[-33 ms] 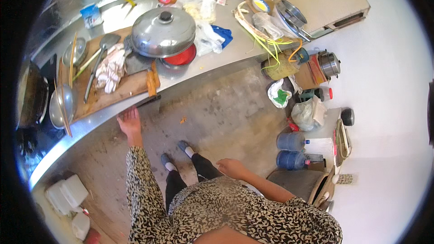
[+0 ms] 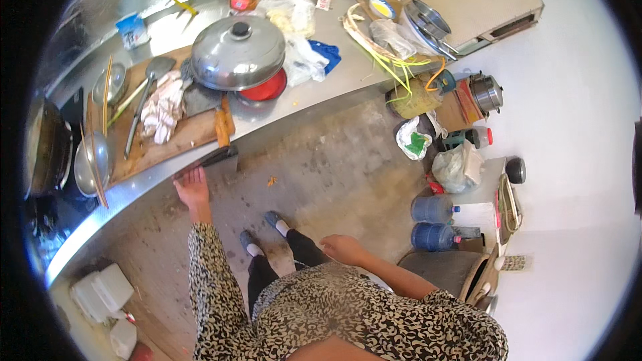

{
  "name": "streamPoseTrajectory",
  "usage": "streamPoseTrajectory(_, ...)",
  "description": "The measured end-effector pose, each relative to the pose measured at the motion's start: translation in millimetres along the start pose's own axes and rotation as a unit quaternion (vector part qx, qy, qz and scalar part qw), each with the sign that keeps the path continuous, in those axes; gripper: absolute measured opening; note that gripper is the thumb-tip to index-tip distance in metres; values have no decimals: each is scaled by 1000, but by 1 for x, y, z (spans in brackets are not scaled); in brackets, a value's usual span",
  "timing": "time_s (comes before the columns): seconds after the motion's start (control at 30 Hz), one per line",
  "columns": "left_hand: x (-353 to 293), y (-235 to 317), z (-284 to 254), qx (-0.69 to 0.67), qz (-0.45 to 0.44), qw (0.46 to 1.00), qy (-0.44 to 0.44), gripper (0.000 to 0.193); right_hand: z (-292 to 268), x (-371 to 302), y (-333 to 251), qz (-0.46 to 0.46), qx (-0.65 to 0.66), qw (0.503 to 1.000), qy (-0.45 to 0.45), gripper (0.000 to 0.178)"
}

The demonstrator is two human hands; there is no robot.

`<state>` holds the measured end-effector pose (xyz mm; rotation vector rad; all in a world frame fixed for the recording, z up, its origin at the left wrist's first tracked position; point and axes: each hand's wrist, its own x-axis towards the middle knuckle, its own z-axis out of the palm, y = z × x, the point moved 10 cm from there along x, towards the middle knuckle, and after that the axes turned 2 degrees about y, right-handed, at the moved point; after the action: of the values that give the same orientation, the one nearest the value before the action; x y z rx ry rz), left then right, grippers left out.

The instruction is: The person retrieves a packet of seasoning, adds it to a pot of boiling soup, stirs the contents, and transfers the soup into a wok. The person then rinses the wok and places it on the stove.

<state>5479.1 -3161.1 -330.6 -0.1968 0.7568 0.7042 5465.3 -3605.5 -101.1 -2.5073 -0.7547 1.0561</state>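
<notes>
My left hand (image 2: 192,186) is palm up at the counter's front edge with its fingers stretched out. Its fingertips are close to a dark flat panel (image 2: 219,157) that juts out below the edge; whether they touch it I cannot tell. My right hand (image 2: 342,249) hangs in front of my body, loosely bent, with nothing visible in it. Above the left hand lies a wooden cutting board (image 2: 194,135), bearing a crumpled cloth (image 2: 162,108), a spatula (image 2: 139,115) and wooden handles (image 2: 223,127). A domed metal lid (image 2: 237,60) partly covers a red-lined bowl (image 2: 266,87).
The steel counter (image 2: 314,83) curves along the left and far side. A wok (image 2: 48,144) and a metal bowl (image 2: 92,164) stand at its left. Blue water jugs (image 2: 431,236), a gas cylinder (image 2: 413,97) and bags line the right wall. White boxes (image 2: 100,293) sit at lower left.
The dark panel near my left hand shows more of its surface and stands farther out from under the counter. My left hand has shifted very slightly. My right hand stays put.
</notes>
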Motion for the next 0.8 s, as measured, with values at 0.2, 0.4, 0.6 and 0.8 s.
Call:
streamPoseTrajectory(0.2, -8, 5, -28, 50, 77, 994, 55, 66, -43, 16, 36, -43, 0, 996, 72, 32)
streamPoseTrajectory(0.4, -12, 6, -4, 65, 135, 987, 50, 61, -147, 8, 183, 67, -70, 991, 91, 30)
streamPoseTrajectory(0.6, -41, -30, 50, 6, 169, 986, -14, 71, -350, 8, 351, 64, -125, 955, 260, 30)
streamPoseTrajectory(0.8, -86, -88, 60, 53, 260, 959, 98, 72, -565, 18, 437, 36, -137, 923, 358, 21)
